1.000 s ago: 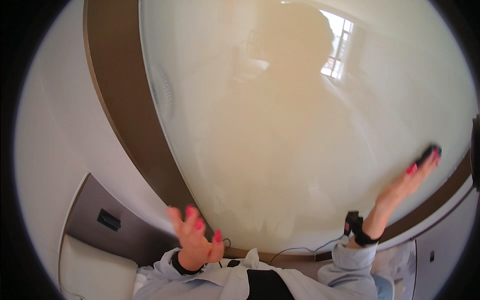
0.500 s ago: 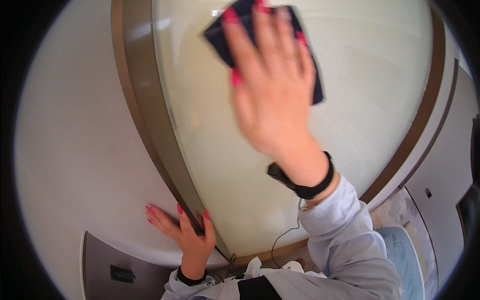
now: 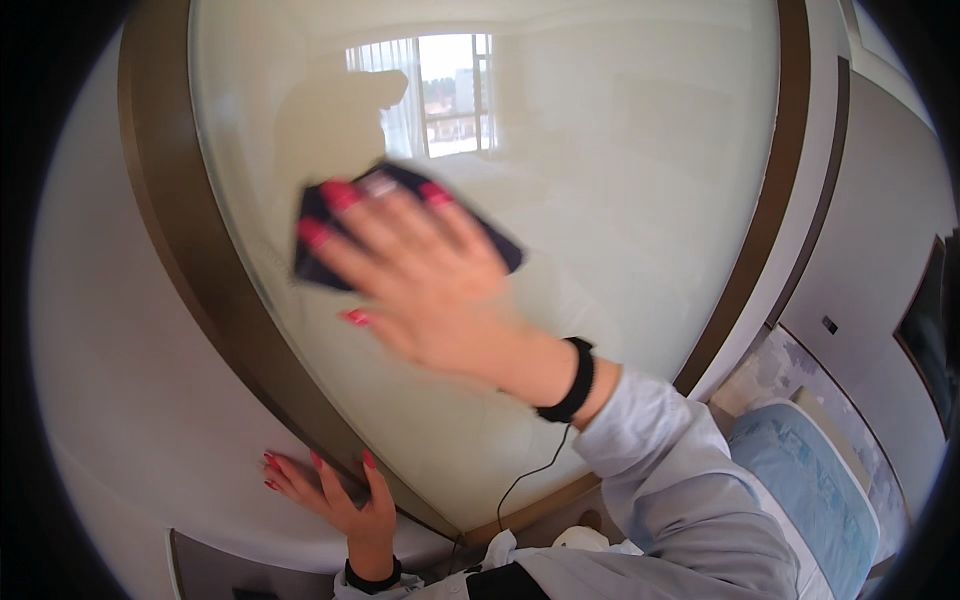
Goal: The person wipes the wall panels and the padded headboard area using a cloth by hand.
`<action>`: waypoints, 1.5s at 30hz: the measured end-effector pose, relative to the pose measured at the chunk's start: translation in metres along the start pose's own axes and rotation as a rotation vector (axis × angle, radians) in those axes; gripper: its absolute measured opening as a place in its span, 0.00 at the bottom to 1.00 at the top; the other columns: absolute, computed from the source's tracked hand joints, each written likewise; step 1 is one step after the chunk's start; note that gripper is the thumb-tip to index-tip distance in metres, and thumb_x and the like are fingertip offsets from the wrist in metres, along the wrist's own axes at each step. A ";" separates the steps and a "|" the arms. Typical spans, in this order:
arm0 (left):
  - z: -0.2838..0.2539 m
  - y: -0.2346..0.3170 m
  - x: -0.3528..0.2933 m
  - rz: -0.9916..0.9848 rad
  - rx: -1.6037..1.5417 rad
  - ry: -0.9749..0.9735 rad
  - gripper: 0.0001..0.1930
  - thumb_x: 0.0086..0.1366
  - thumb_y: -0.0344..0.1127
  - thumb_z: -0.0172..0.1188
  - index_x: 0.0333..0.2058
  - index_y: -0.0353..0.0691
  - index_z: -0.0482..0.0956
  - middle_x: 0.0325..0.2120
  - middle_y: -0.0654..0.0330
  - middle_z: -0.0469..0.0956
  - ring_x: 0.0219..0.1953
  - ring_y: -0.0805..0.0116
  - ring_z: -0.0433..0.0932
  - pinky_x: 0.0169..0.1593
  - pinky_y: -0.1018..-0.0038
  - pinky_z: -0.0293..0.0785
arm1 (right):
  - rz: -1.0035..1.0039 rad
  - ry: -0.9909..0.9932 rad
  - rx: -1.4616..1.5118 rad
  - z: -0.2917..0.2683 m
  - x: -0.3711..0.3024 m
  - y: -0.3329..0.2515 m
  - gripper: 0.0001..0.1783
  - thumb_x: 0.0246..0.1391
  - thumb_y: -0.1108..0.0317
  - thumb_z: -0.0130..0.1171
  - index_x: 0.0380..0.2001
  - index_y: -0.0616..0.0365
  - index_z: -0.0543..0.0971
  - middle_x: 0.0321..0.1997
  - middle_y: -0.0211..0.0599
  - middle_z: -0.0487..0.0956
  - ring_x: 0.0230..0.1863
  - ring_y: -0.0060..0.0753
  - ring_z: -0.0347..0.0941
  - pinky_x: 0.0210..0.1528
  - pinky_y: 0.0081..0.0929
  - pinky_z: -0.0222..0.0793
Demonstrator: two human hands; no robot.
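Note:
A dark navy cloth (image 3: 503, 250) lies against a large pale glass panel (image 3: 630, 230), pressed there by my right hand (image 3: 435, 285). That hand is flat over the cloth with its fingers stretched forward, slightly blurred by motion; the thumb rests off the cloth's near edge. Brown framing (image 3: 165, 170) borders the panel. Low on the left, my left hand (image 3: 350, 510) has its fingers spread, touching the pale wall surface (image 3: 110, 350) beside the frame, and holds nothing.
A thin dark cable (image 3: 530, 470) hangs below my right wrist. At the lower right is a bed-like piece with a light blue cover (image 3: 800, 480). A dark screen-like panel (image 3: 925, 320) hangs on the right wall. The glass reflects a window and a capped silhouette.
My right hand has swept the cloth from the top of the glass down and to the left. The view has shifted too, bringing the window's reflection into sight. My left hand stays by the frame.

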State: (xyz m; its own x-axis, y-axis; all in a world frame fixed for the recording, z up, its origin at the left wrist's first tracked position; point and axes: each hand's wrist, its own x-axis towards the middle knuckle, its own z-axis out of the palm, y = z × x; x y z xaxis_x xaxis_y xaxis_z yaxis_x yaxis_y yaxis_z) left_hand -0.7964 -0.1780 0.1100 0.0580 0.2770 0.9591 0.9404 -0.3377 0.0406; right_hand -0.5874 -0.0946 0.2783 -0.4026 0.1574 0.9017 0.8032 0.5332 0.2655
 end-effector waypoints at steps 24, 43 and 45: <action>0.008 0.002 0.005 -0.037 0.034 0.016 0.36 0.66 0.35 0.54 0.70 0.40 0.51 0.71 0.37 0.40 0.72 0.32 0.39 0.68 0.37 0.30 | 0.307 0.321 -0.227 -0.012 0.006 0.088 0.35 0.63 0.55 0.48 0.69 0.59 0.59 0.75 0.50 0.53 0.76 0.52 0.46 0.73 0.48 0.39; 0.013 -0.016 -0.013 -0.036 -0.027 0.036 0.41 0.65 0.32 0.56 0.70 0.31 0.43 0.71 0.35 0.34 0.72 0.31 0.35 0.69 0.39 0.30 | 0.191 0.224 -0.229 -0.008 -0.003 0.066 0.37 0.57 0.48 0.55 0.68 0.50 0.64 0.73 0.43 0.59 0.74 0.49 0.52 0.72 0.49 0.44; 0.011 -0.014 -0.011 -0.046 0.026 -0.003 0.40 0.67 0.35 0.55 0.70 0.30 0.42 0.71 0.35 0.34 0.72 0.32 0.34 0.69 0.39 0.30 | 0.300 0.302 -0.254 -0.021 -0.030 0.112 0.37 0.59 0.49 0.53 0.68 0.53 0.63 0.74 0.47 0.57 0.74 0.54 0.51 0.71 0.50 0.45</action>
State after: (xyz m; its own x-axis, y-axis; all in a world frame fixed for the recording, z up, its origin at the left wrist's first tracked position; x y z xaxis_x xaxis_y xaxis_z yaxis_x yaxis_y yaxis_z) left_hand -0.8068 -0.1666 0.0955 0.0154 0.2944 0.9555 0.9506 -0.3007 0.0773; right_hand -0.4756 -0.0572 0.2885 -0.0221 0.0046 0.9997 0.9608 0.2764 0.0200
